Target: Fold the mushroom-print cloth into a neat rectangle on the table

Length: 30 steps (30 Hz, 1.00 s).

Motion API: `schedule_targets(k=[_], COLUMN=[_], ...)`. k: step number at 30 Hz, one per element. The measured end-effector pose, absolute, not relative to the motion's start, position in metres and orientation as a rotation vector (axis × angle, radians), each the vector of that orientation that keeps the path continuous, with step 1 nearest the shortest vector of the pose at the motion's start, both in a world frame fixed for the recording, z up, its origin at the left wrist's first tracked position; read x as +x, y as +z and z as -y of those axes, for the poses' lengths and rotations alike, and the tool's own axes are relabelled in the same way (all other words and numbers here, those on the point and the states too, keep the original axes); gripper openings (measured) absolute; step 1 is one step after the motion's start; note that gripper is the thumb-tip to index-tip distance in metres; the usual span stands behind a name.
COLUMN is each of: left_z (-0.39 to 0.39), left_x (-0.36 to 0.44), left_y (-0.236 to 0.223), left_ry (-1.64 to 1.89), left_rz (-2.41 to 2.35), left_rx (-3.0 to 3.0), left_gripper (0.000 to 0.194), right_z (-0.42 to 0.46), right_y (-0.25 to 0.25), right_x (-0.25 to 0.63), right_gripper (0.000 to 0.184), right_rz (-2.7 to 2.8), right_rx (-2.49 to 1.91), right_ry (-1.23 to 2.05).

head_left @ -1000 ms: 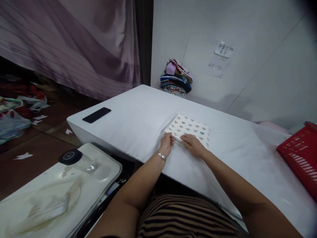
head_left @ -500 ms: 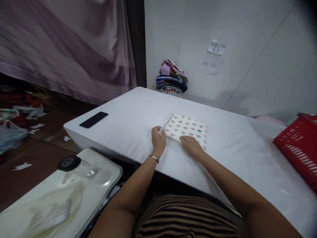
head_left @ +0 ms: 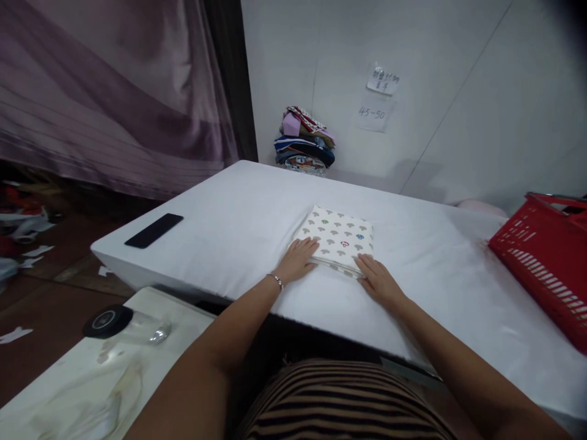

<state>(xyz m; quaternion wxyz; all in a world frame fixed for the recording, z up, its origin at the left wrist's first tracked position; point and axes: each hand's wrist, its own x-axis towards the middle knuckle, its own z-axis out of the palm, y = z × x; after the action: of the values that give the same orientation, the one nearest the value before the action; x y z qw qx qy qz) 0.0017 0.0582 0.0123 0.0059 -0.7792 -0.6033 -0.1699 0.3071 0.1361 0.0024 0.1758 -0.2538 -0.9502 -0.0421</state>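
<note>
A folded white cloth (head_left: 337,235) with a mushroom-like print in grey, and a few red, green and blue ones, lies flat on the white-covered table (head_left: 220,214). My left hand (head_left: 297,259), with a bracelet at the wrist, rests on its near left corner, fingers stretched out. On the near right corner lies my right hand (head_left: 378,281), also with its fingers extended over the edge. Both hands touch the cloth from above and neither grips it. Layered folds show along the near edge between the hands.
A black phone-like slab (head_left: 155,230) lies at the table's left end. Folded clothes (head_left: 305,140) are stacked by the wall. A red basket (head_left: 541,263) stands at the right. On a low side table (head_left: 151,360) lies a clear jar with a black lid (head_left: 107,321).
My left hand has let go of the cloth's left edge and now lies flat on its near corner. My right hand has slid right to the other near corner. The view has turned slightly.
</note>
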Motion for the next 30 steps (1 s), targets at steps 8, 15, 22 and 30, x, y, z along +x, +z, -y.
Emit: schedule_targets(k=[8, 15, 22, 30], left_z=[-0.060, -0.072, -0.070, -0.061], left_x=[-0.013, -0.021, -0.016, 0.025], left_y=[0.020, 0.026, 0.031, 0.031], left_ry=[-0.495, -0.462, -0.481, -0.508], left_rz=[1.756, 1.656, 1.698, 1.761], left_rx=[-2.534, -2.596, -2.577, -2.468], left_gripper=[0.057, 0.058, 0.067, 0.071], right_z=[-0.142, -0.148, -0.150, -0.166], right_y=[0.001, 0.006, 0.009, 0.033], right_x=[0.321, 0.315, 0.304, 0.303], right_gripper=[0.066, 0.065, 0.060, 0.050], right_rz=[2.752, 2.840, 2.694, 2.556], right_rx=[-0.621, -0.693, -0.677, -0.686], right_ry=[-0.087, -0.164, -0.098, 0.144])
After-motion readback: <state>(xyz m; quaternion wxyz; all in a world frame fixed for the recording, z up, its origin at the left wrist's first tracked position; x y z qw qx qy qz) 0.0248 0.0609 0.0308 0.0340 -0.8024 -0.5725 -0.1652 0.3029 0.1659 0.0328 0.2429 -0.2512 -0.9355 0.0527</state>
